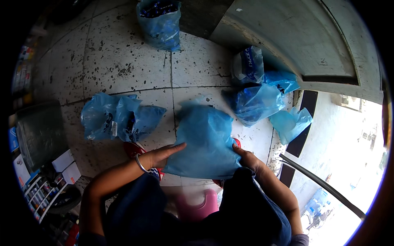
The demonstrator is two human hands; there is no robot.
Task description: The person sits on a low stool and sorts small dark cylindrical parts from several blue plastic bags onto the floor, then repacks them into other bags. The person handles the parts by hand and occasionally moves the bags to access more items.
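A blue translucent plastic bag (204, 144) is stretched flat between my two hands, above the floor in front of my knees. My left hand (163, 154) grips its left edge, the thumb lying on top. On the right edge my right hand (247, 158) pinches the bag in the same way. Its far end is blurred, and I cannot tell what it contains. Left of it, blue plastic bags (120, 118) with dark print and a white label lie on the floor. To the right sits another filled blue bag (258, 101).
Farther off stands an open blue bag (161, 27) of dark cylindrical items. A printed bag (248, 64) leans near the grey panel (295, 40). A crumpled bag (291, 124) lies by the doorway. Beneath me is a pink stool (198, 206); a wire rack (46, 193) stands left.
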